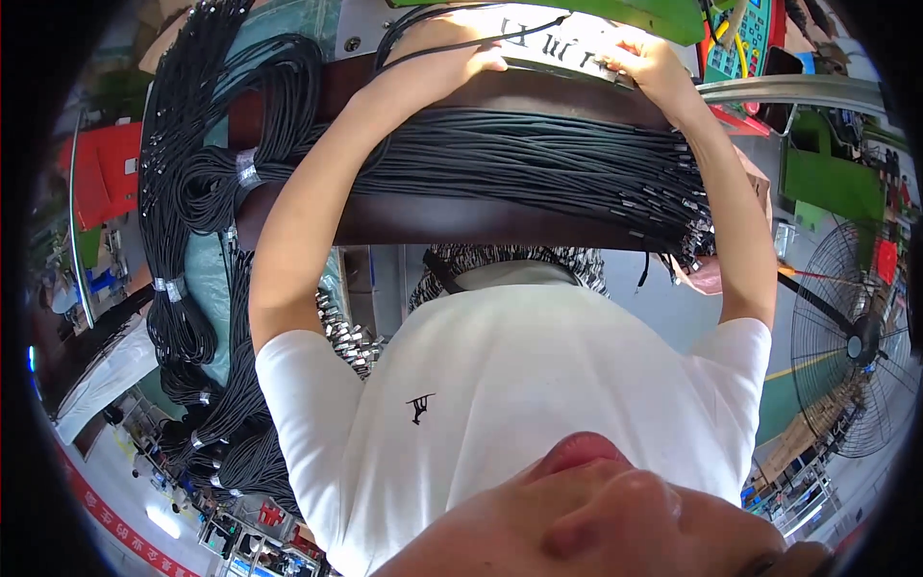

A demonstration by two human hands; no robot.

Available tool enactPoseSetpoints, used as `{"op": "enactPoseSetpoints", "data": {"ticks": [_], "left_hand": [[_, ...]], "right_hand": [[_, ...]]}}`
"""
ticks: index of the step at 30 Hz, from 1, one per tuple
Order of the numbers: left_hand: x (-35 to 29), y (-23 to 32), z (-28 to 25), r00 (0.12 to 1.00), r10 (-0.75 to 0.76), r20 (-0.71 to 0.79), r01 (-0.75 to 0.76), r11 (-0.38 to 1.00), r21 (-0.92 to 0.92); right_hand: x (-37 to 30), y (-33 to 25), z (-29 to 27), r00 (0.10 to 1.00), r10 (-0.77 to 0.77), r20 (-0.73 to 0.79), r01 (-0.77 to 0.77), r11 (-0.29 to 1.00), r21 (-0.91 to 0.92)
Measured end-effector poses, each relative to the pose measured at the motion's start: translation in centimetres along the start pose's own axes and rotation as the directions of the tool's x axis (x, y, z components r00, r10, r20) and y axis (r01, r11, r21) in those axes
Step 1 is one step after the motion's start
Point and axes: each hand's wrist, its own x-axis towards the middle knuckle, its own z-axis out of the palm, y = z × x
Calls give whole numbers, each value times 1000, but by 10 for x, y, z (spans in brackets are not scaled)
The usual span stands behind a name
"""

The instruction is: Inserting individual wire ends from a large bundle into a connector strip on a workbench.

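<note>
Brown worktop; hands at bright, black-fitted strip; grip can't be told.

Single head-worn fisheye — looks steeply down; torso close, hands near top edge.

The person wears a white shirt of smooth, softly creased cloth. A small black emblem, thin-legged and topped by a slanting stroke, sits on the shirt's left chest. At the shirt's sides, the left sleeve and right sleeve are short, plain and white. Beyond its hem shows a mottled black-and-white garment. Left hand and right hand are bare.
</note>
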Motion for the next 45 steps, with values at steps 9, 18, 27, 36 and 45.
{"op": "enactPoseSetpoints", "data": {"ticks": [9, 18, 27, 36, 45], "left_hand": [[-34, 8, 3, 998, -38, -49, 42, 994, 97], [-85, 15, -70, 877, -66, 476, -101, 943, 316], [-84, 0, -76, 982, -94, 161, 118, 982, -148], [41, 109, -7, 515, 247, 821, 186, 903, -388], [67, 183, 46, 503, 351, 790, 605, 510, -611]], "right_hand": [[-104, -79, -58, 847, 311, -432, -337, 941, 17], [-231, -91, -51, 741, 392, -545, -640, 658, -397], [-215, -82, -36, 637, 549, -541, -503, 828, 248], [-381, 124, 10, 14, 931, -365, -770, 243, 591], [-337, 85, -4, 113, 841, -528, -663, 460, 591]]}}
